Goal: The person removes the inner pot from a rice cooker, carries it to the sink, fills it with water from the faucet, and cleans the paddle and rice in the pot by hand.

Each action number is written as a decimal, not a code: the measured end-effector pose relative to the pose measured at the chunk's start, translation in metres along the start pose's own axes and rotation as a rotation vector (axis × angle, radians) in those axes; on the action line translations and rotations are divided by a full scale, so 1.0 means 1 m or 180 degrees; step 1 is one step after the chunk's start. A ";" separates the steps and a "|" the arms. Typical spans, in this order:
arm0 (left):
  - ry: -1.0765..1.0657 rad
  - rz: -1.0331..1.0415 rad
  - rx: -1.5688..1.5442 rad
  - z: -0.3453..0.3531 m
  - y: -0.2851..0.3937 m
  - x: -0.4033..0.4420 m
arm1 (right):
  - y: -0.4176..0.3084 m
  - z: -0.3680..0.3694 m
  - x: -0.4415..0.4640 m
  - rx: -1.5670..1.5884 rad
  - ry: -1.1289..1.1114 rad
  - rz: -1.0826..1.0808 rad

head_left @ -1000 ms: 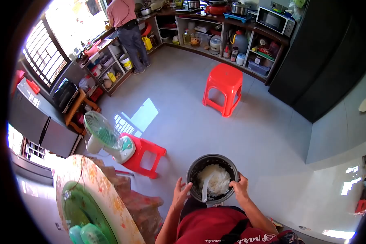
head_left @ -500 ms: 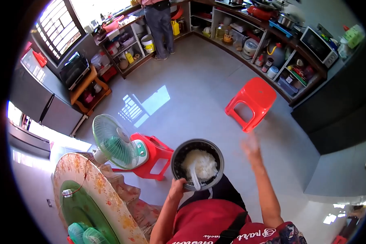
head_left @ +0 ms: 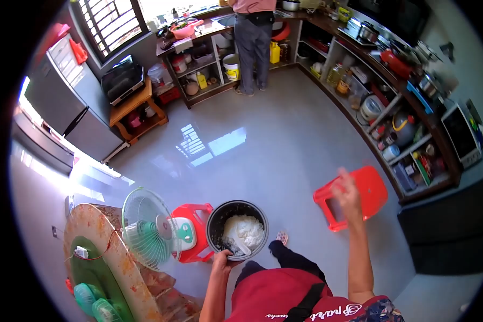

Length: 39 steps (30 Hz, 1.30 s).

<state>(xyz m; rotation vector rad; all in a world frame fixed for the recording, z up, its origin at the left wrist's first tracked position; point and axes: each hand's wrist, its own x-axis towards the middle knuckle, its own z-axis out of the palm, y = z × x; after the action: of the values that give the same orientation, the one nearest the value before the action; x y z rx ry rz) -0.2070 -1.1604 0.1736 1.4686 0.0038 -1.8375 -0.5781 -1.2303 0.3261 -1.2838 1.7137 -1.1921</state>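
Note:
My left hand [head_left: 221, 260] grips the near rim of a dark rice cooker pot [head_left: 216, 226], its fingers closed on the edge. White cooked rice [head_left: 250, 229] fills part of the pot, and a whitish rice paddle [head_left: 238, 240] leans in it. Out to the right, my right hand [head_left: 346, 192] is raised, slightly blurred, with fingers apart and nothing visible in them. From this viewpoint it overlaps a red plastic stool [head_left: 371, 194] on the floor; I cannot tell that it touches.
On the left, a green fan [head_left: 150, 228] stands on a red stool [head_left: 199, 249] beside a flower-patterned table [head_left: 86, 225]. Another person [head_left: 252, 43] stands at the back counter [head_left: 198, 33]. Shelves [head_left: 359, 115] curve along the right; a fridge [head_left: 70, 96] stands left.
The view has moved forward and turned, so the kitchen counters look nearer. The pot stays in my left hand. My right hand now overlaps the red stool in view.

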 end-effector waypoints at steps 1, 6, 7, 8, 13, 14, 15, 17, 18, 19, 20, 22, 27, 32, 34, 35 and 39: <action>0.0060 -0.0002 -0.0042 0.009 0.005 0.013 | 0.004 -0.001 0.015 -0.0099 -0.0660 0.0005; 0.0326 0.0068 -0.0816 0.043 0.022 0.050 | 0.038 0.012 0.106 -0.0262 -0.1712 0.0303; 0.0355 0.0219 -0.0837 0.052 0.029 0.053 | 0.037 0.023 0.127 -0.0297 -0.0966 0.0228; 0.0342 0.0177 -0.1025 0.054 0.033 0.063 | 0.034 0.035 0.150 -0.0328 -0.0219 0.0160; 0.0543 0.0240 -0.0962 0.080 0.091 0.093 | 0.023 0.098 0.222 -0.0694 -0.1522 -0.0011; 0.0561 0.0288 -0.0899 0.082 0.104 0.102 | 0.021 0.114 0.229 -0.0860 -0.2262 0.0100; 0.0619 0.0328 -0.0880 0.084 0.117 0.110 | 0.024 0.131 0.236 -0.1163 -0.2687 0.0040; 0.0704 0.0433 -0.0810 0.093 0.152 0.130 | 0.049 0.172 0.251 -0.1728 -0.3056 -0.0130; 0.0655 0.0373 -0.0781 0.094 0.170 0.139 | 0.074 0.190 0.254 -0.2002 -0.3018 -0.0212; 0.0652 0.0393 -0.0767 0.096 0.187 0.147 | 0.107 0.207 0.252 -0.2254 -0.2725 -0.0335; 0.0639 0.0441 -0.0755 0.099 0.205 0.157 | 0.141 0.223 0.252 -0.2493 -0.2412 -0.0481; 0.0610 0.0580 -0.0678 0.101 0.241 0.175 | 0.196 0.239 0.254 -0.2189 -0.2761 0.0280; 0.0687 0.0418 -0.0455 0.111 0.323 0.214 | 0.318 0.196 0.236 -0.2469 -0.3139 0.2125; 0.0441 0.0332 -0.0841 0.127 0.383 0.265 | 0.233 0.186 0.273 -0.1906 -0.2027 0.3589; 0.0417 0.0325 -0.0922 0.140 0.412 0.281 | 0.283 0.194 0.295 -0.1520 -0.1859 0.3766; 0.0419 0.0319 -0.1034 0.144 0.425 0.292 | 0.275 0.207 0.316 -0.1408 -0.1809 0.3752; 0.0407 0.0346 -0.1315 0.163 0.472 0.335 | 0.263 0.259 0.415 -0.1126 -0.1817 0.3708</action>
<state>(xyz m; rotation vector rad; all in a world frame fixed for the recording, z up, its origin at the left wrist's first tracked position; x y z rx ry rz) -0.0934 -1.7507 0.1583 1.2621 0.3401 -1.5402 -0.5533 -1.6729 -0.0090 -0.4790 1.7724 0.1452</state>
